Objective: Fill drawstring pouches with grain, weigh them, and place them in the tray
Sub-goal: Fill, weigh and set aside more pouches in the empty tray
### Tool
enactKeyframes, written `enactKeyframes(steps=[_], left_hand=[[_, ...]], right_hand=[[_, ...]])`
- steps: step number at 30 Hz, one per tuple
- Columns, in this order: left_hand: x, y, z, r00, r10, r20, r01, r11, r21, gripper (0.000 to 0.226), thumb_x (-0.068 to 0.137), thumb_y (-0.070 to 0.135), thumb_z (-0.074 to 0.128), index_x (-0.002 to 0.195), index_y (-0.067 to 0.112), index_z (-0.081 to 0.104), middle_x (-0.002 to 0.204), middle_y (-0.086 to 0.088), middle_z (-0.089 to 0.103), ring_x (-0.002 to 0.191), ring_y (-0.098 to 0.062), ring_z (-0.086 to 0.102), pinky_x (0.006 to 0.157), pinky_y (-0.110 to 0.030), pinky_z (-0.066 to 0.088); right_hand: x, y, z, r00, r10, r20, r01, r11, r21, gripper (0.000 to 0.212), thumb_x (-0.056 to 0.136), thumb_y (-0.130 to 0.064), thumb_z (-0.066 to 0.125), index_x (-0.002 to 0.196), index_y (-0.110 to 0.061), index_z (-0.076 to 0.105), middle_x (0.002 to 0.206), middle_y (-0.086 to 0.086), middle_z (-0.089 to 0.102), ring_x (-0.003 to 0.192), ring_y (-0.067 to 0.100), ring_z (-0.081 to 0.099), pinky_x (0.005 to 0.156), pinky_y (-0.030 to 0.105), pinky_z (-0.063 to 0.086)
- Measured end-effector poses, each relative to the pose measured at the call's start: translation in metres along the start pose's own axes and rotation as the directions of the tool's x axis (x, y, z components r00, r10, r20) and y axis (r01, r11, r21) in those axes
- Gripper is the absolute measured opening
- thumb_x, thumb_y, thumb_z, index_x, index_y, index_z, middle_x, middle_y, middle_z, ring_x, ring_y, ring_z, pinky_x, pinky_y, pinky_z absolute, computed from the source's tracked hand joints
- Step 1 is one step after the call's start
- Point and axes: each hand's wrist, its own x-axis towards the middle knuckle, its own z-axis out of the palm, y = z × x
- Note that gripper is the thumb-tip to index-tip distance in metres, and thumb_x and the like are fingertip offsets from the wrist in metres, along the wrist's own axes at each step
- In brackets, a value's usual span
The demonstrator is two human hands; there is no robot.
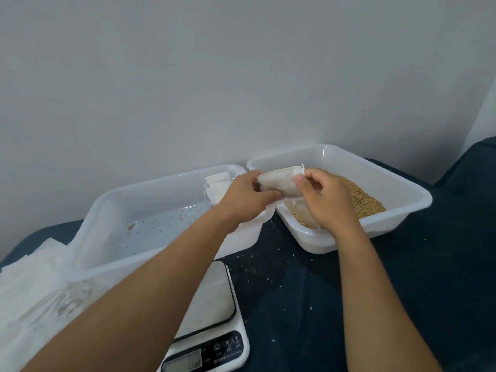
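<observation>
Both hands, left (245, 196) and right (326, 196), pinch an empty-looking pouch (281, 182) above the near-left corner of the grain tub (402, 183), so filling seems about to start: next, spread its mouth and scoop grain (362, 196).

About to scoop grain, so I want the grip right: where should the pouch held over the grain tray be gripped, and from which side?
Grip the pouch at the two ends of its upper hem, as the left hand and right hand pinch it now, coming from the near side. The cloth is limp, so only the hem probably keeps it spread over the grain tray.
</observation>
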Motion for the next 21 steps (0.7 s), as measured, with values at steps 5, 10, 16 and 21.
enactKeyframes(steps=[5,10,16,21], left_hand=[[-0.021,-0.001,0.006,1.0,-0.024,0.008,0.025,0.986,-0.162,0.029,0.083,0.01,0.082,0.106,0.017,0.065,0.082,0.002,0.07,0.071,-0.01,0.067,0.077,-0.036,0.061],[-0.055,-0.007,0.004,0.998,-0.011,0.066,0.028,0.965,-0.262,0.033,0.081,0.005,0.081,0.111,0.01,0.068,0.091,-0.003,0.073,0.081,-0.012,0.069,0.074,-0.026,0.058],[-0.1,-0.03,-0.003,0.995,-0.096,0.028,0.095,0.812,-0.576,0.043,0.079,0.008,0.081,0.12,0.004,0.068,0.117,-0.026,0.069,0.104,-0.03,0.069,0.102,-0.047,0.056],[-0.125,-0.048,-0.018,0.974,-0.173,-0.144,0.043,0.77,-0.637,0.051,0.073,0.012,0.084,0.121,0.007,0.067,0.101,-0.01,0.074,0.098,-0.023,0.07,0.096,-0.04,0.059]], right_hand=[[-0.001,-0.017,0.002,0.989,-0.143,-0.026,0.143,0.99,0.011,0.013,0.101,-0.031,0.064,0.099,-0.022,0.072,0.09,-0.015,0.066,0.086,0.003,0.062,0.071,0.017,0.047],[-0.008,-0.042,0.004,0.949,-0.303,0.089,0.305,0.952,-0.008,0.013,0.097,-0.028,0.07,0.102,-0.018,0.076,0.094,-0.017,0.064,0.087,-0.002,0.06,0.077,0.011,0.044],[-0.027,-0.065,0.026,0.879,-0.417,0.231,0.416,0.908,0.056,0.022,0.098,-0.04,0.067,0.115,-0.027,0.07,0.118,-0.016,0.069,0.111,0.0,0.063,0.093,0.016,0.049],[-0.039,-0.066,0.047,0.922,-0.27,0.277,0.185,0.937,0.295,0.038,0.096,-0.051,0.063,0.13,-0.033,0.06,0.122,-0.018,0.067,0.11,0.0,0.066,0.086,0.017,0.055]])
